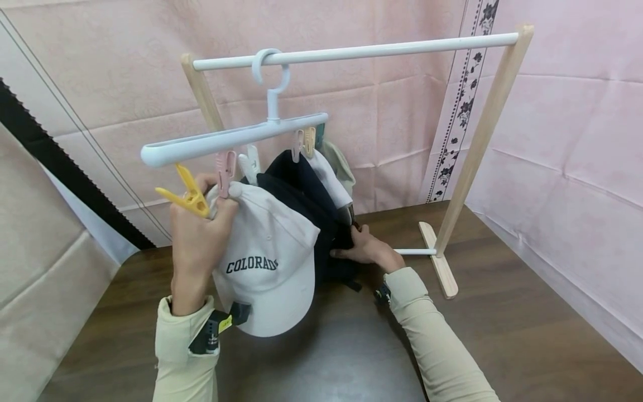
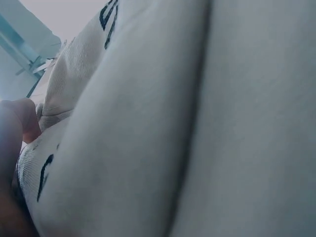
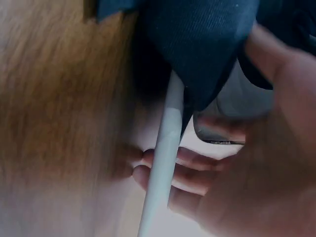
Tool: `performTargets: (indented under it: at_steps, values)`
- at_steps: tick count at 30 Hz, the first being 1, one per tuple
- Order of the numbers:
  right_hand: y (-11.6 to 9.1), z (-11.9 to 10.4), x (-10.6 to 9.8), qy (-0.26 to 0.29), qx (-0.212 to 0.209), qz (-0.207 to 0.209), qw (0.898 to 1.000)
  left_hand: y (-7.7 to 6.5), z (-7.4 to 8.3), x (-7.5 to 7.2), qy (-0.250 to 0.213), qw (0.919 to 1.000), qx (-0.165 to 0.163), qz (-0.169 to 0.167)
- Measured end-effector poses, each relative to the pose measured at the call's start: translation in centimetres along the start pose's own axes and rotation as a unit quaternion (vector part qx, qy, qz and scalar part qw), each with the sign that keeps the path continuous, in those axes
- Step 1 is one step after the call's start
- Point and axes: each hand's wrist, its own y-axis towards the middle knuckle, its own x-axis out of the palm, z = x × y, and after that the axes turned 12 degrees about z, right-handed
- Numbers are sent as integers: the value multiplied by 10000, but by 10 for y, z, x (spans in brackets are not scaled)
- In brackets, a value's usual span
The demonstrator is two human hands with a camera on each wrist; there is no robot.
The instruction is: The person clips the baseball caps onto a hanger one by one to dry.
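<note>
A white cap (image 1: 271,234) lettered COLORADO hangs at the front of a pale blue hanger (image 1: 221,138). My left hand (image 1: 201,240) grips the cap's left edge, just below a pink clip (image 1: 225,170) and beside a yellow clip (image 1: 188,192). White cloth fills most of the left wrist view. Behind the cap hang dark cloth items, probably caps (image 1: 296,190). My right hand (image 1: 369,245) is at their lower right side. In the right wrist view its thumb is by the dark fabric (image 3: 197,44), while its fingers extend behind a white lower bar (image 3: 165,143).
The hanger hooks onto the white top rail (image 1: 377,53) of a wooden-legged rack. A white clip (image 1: 250,163) and several others hold a white item and a greenish one (image 1: 336,162) farther back. The rack's right foot (image 1: 439,262) stands on the brown table (image 1: 512,335).
</note>
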Motion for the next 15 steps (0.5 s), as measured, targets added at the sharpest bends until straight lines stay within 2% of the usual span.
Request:
performTargets:
  at_steps: [3,6,8,13,15]
  values:
    - [-7,-8,0,-464,-167,-199,9986,0,0,1,-60,10000,20,-38]
    - [-7,-8,4,-859,-376,-101,9955,0,0,3,-161,9998,50,-73]
    - [-5,-5,6,-973,-539,143,9937,0,0,5,-218,9997,105,-70]
    - [-4,-1,8,-1128,-1138,1159,9803,0,-2,9,-306,9992,252,-35]
    - [-3,-1,9,-915,-1109,1439,9791,-1,-2,8,-335,9992,236,-21]
